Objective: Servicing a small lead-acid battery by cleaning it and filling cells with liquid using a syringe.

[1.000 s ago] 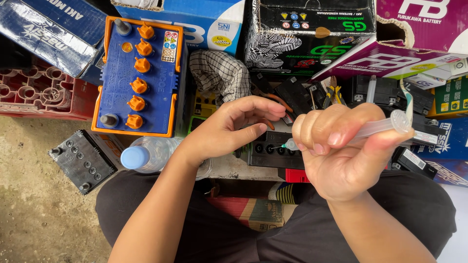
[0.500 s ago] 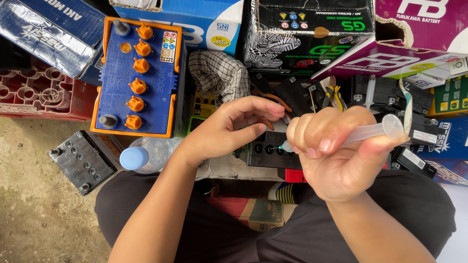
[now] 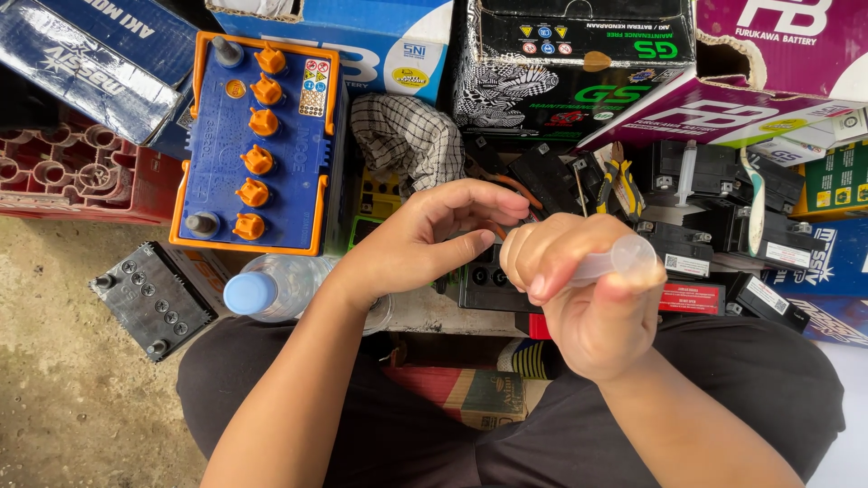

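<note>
A dirt floor [image 3: 63, 380] crowded with batteries: the right hand [image 3: 592, 294], fist closed on a clear plastic tube [image 3: 608, 263], has drawn nearer the loosely curled, empty left hand [image 3: 425, 237]. Beyond, a blue battery [image 3: 258, 145] with orange caps; farther, blue [image 3: 389, 41], black [image 3: 579, 54] and magenta boxes [image 3: 778, 36].

— What's the ground like?
— Bare sandy dirt floor [image 3: 63, 398] at lower left, in even daylight.
— And along the top?
— Stacked cardboard boxes [image 3: 389, 41]; a red plastic crate [image 3: 63, 176] at far left.
</note>
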